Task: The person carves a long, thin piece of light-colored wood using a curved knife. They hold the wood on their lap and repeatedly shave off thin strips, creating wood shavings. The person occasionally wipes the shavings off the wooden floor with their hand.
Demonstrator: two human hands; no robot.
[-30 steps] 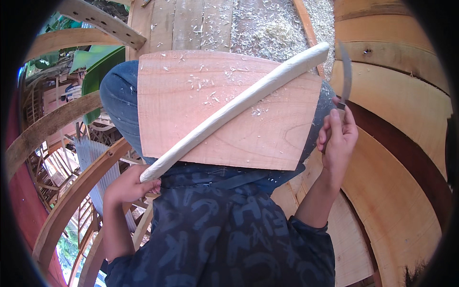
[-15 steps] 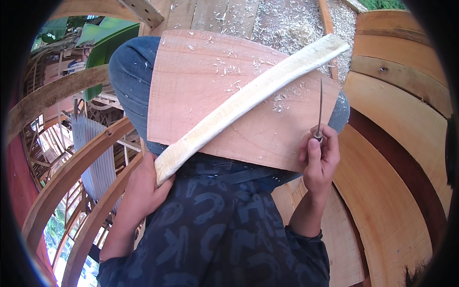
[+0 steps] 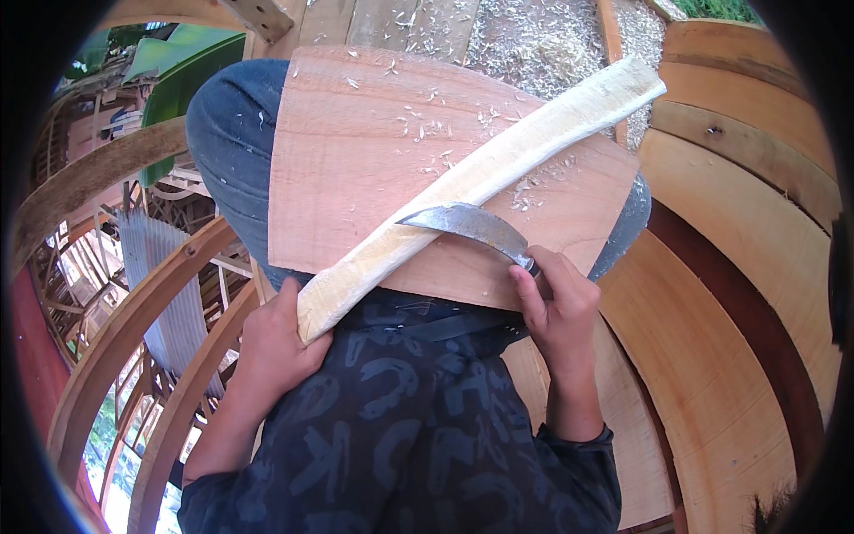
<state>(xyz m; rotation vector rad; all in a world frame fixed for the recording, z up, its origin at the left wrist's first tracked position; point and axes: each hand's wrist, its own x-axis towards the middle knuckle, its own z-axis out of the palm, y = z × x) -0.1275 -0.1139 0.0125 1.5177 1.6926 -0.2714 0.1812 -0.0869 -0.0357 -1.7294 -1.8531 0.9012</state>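
A long, pale, slightly curved wooden stick [image 3: 498, 169] lies slantwise over a reddish wooden board [image 3: 356, 151] on my lap. Its near end is gripped by my left hand [image 3: 277, 338], fingers wrapped round it. My right hand [image 3: 562, 303] is closed on the handle of a curved knife [image 3: 467, 222], most of that handle hidden by the fingers. The blade lies broadside to view, its tip pointing left and overlapping the stick's near half; whether it touches the wood I cannot tell. Small shavings are scattered on the board.
Curved hull-like planks [image 3: 738, 294] rise close on my right. Bent wooden ribs [image 3: 142, 374] stand on the left, with a corrugated sheet [image 3: 160, 285] beyond them. Ahead, wood shavings [image 3: 551, 53] cover the floor planks. A large green leaf [image 3: 191, 80] hangs at the far left.
My right hand has moved left and turned the knife from pointing away to pointing left, over the stick. The stick has shifted slightly to the right at its far end.
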